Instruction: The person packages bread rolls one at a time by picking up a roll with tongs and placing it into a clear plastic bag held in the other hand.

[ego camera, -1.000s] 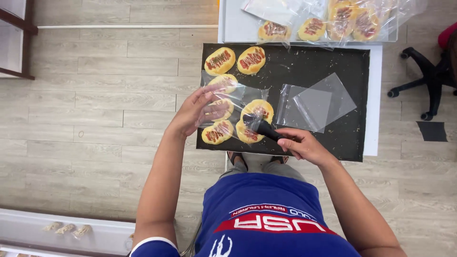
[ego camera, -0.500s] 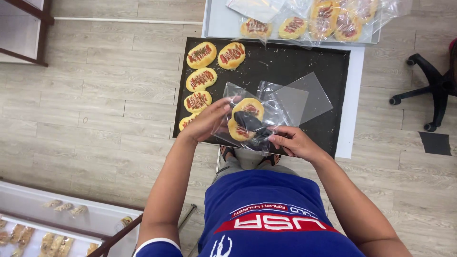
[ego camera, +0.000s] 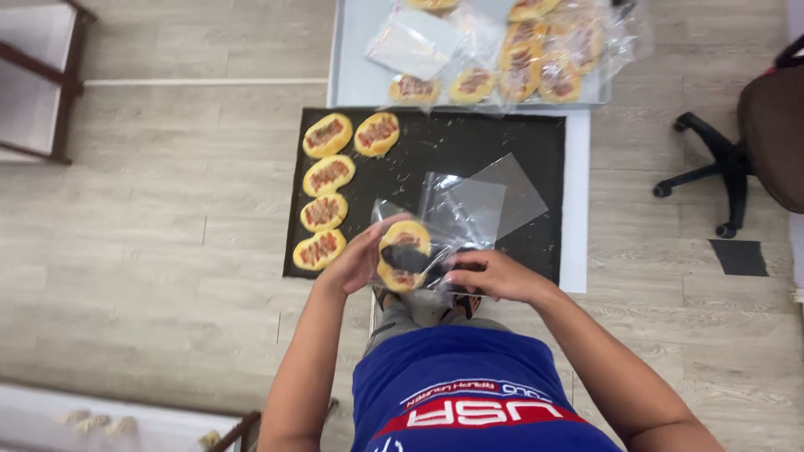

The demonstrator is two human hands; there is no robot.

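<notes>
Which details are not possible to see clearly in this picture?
Head view only:
- Dark tool across the held pastry: its kind is lost to motion blur.
- Left hand and right hand: fingers blurred.
- Bagged pastries at top: cut off by the edge, glare hides the count.

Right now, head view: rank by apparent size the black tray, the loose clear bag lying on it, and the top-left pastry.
1. black tray
2. loose clear bag
3. top-left pastry
All lie on one surface, so nearness barely skews this.
</notes>
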